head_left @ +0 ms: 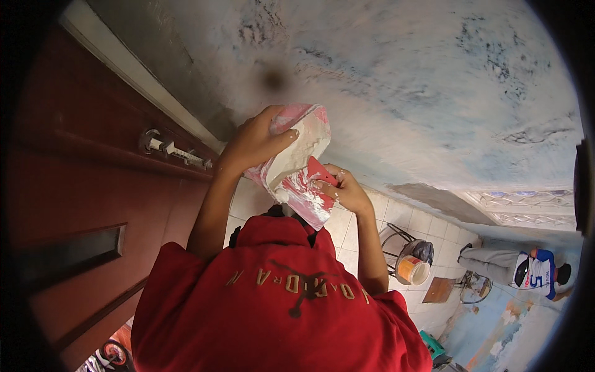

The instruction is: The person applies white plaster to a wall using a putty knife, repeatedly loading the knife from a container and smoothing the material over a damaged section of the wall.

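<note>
My left hand (259, 141) grips the side of a pink, trough-like plastic container (319, 118), its thumb over the rim. Thick white putty (304, 147) coats the inside. On its right, my right hand (348, 191) is closed around a red plastic putty scraper (321, 172), which touches the container's near part. A flat pink surface smeared with white (308, 201) lies below the scraper; I cannot tell whether it belongs to the container or the scraper. White specks stick to my right fingers. Both hands are raised close to the wall.
A patchy white-and-blue wall (396, 93) rises ahead. A dark red door (80, 161) with a metal bolt (176, 152) is at left. On the tiled floor, an orange-and-white bucket (413, 271) stands by a black-framed stool (396, 239). A co-worker (527, 266) stands far right.
</note>
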`<state>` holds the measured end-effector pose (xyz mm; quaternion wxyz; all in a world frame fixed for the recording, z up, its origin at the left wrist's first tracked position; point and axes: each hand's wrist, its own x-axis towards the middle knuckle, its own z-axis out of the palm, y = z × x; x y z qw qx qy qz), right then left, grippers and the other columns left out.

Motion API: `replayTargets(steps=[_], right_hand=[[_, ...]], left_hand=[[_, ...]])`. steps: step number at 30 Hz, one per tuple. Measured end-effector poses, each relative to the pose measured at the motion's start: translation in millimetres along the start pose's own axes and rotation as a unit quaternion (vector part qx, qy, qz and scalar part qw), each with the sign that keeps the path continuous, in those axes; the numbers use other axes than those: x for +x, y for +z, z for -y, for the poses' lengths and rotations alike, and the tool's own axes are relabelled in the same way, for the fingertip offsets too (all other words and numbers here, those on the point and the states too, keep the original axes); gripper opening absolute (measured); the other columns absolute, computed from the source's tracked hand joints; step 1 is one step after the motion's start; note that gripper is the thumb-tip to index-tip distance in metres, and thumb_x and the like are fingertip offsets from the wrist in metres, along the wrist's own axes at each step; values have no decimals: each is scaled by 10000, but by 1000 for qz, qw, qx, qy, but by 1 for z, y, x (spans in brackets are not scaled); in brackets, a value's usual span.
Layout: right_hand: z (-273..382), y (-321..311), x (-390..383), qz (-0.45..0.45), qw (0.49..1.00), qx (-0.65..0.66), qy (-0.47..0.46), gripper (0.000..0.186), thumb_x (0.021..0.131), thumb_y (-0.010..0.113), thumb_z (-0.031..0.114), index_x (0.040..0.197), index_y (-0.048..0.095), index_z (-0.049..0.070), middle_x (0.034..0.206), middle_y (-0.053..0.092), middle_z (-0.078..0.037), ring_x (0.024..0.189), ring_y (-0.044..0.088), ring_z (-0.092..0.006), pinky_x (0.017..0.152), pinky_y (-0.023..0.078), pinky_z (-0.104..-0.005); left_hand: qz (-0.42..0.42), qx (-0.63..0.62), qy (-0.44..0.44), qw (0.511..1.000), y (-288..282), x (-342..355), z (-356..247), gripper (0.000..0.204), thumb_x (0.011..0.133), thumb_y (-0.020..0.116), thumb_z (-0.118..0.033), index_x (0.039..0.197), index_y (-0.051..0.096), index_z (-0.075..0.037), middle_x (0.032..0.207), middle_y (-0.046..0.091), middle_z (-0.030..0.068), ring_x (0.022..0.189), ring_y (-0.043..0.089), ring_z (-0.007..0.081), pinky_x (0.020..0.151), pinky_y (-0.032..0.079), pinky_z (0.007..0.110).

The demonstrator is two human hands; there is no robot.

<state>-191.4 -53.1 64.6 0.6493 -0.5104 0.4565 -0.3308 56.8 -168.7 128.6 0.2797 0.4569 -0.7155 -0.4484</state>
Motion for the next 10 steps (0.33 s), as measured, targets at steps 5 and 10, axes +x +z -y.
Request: replayTargets(steps=[5,10], right_hand=[[-21,8,2,-11,998,68,-11,256,946,657,125,1171,629,6,1014,678,-16,916,607,-77,832,504,-261],[-36,7,1,23,986,165,4,271,930,678,148,1171,636,32,1092,675,-27,970,611,-87,870,499,-265]], left_hand=[[-5,72,-61,996,3,-3,-11,664,869,684,-336,1363,490,63,1306,586,257,1216,578,302,1027,432,370],[17,120,-149,981,6,-11,-25,695,858,682,-366,1403,484,17,1366,560,254,1249,565,356,1040,426,380]])
